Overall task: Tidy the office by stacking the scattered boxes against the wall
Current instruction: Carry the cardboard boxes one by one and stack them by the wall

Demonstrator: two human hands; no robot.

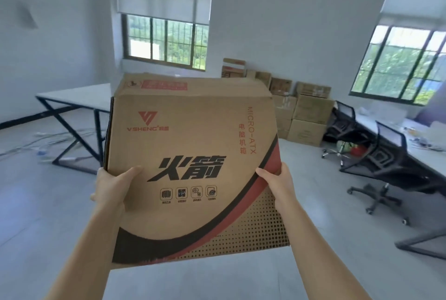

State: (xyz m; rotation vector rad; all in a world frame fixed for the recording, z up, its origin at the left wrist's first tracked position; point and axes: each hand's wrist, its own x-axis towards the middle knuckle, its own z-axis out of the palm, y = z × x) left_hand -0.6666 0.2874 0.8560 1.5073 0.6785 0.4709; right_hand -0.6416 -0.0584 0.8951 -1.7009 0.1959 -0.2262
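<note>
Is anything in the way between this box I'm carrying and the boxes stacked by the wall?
Nothing visible does. The table stands off to the left and the office chairs to the right of the stacked boxes. The carried box hides some floor straight ahead.

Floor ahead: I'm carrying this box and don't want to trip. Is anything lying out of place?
Yes. Loose cables sprawl in a tangle across the floor under and beside the white table. The way to the stacked boxes by the wall shows nothing odd.
</note>
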